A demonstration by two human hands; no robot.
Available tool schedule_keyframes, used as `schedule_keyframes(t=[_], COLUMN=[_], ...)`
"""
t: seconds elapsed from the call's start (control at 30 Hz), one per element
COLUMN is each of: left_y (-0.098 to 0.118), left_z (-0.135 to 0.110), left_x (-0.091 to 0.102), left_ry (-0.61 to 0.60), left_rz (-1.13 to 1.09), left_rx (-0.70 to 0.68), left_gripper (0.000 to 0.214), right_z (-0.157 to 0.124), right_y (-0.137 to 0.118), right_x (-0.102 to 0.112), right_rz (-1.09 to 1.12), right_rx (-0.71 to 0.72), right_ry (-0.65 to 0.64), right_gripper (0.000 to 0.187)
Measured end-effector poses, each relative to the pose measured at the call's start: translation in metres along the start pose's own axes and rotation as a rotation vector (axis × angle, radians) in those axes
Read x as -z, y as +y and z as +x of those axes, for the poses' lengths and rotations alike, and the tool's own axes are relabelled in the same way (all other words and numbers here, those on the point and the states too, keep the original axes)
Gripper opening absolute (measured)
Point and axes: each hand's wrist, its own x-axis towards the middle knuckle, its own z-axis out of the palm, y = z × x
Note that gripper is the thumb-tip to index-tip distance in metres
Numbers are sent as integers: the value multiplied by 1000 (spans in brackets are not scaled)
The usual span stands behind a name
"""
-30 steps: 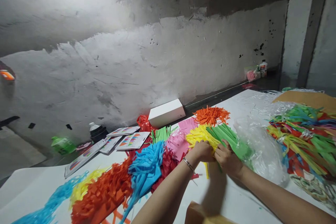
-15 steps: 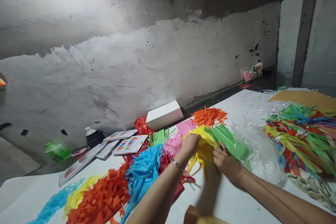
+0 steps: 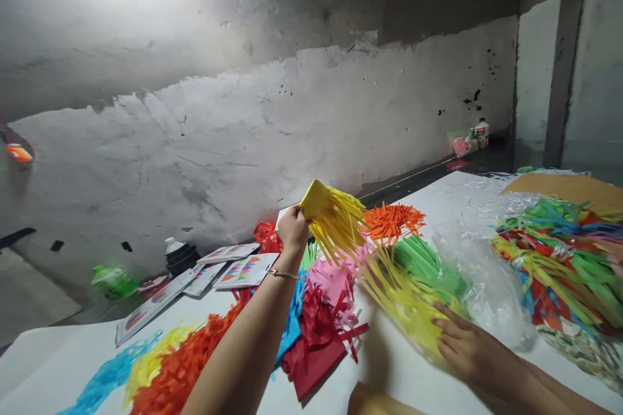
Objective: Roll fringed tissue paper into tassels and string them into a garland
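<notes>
My left hand (image 3: 293,228), a bracelet on its wrist, is raised and closed on the uncut end of a yellow fringed tissue paper bundle (image 3: 335,214), whose strips hang to the right. Lower on the right, my right hand (image 3: 462,343) grips a second yellow fringed tissue paper piece (image 3: 409,308), smeared by motion; its thumb is hidden. Green fringed paper (image 3: 426,259) lies just behind that piece. Between my arms are pink fringed paper (image 3: 331,275) and dark red fringed paper (image 3: 316,350). Orange fringed paper (image 3: 394,220) lies farther back.
Blue, yellow and orange fringe (image 3: 195,356) lies at left, near printed packets (image 3: 246,270). Clear plastic (image 3: 496,292) and a multicoloured tassel pile (image 3: 564,259) occupy the right. A green bottle (image 3: 114,282) stands by the wall. A blurred tan shape (image 3: 379,402) shows at the bottom edge.
My hands have moved apart. The left has lifted one yellow piece up and left; the right has drawn another yellow piece toward the lower right.
</notes>
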Motion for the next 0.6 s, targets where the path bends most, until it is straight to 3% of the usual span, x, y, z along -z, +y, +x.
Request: schedule_keyframes(t=[0.07, 0.17, 0.23, 0.37, 0.5, 0.6], left_y=[0, -3, -8, -28, -38, -17], left_z=[-2, -27, -59, -140, -195, -213], left_x=[-7, -29, -47, -74, -67, -43], left_ry=[-3, -82, -185, -443, -697, -791], left_rz=[-14, 8, 42, 102, 114, 103], left_rx=[-20, -70, -108, -174, -245, -287], left_gripper=[32, 31, 30, 26, 28, 58], right_z=[-16, -37, -45, -48, -40, -31], right_y=[-7, -10, -8, -4, -6, -13], right_x=[25, 64, 84, 105, 111, 113], right_rz=[29, 25, -10, -20, 31, 96], right_rx=[-17, -74, -132, -206, -379, -405], right_ry=[59, 7, -16, 119, 127, 109], right_gripper=[44, 39, 31, 22, 20, 25])
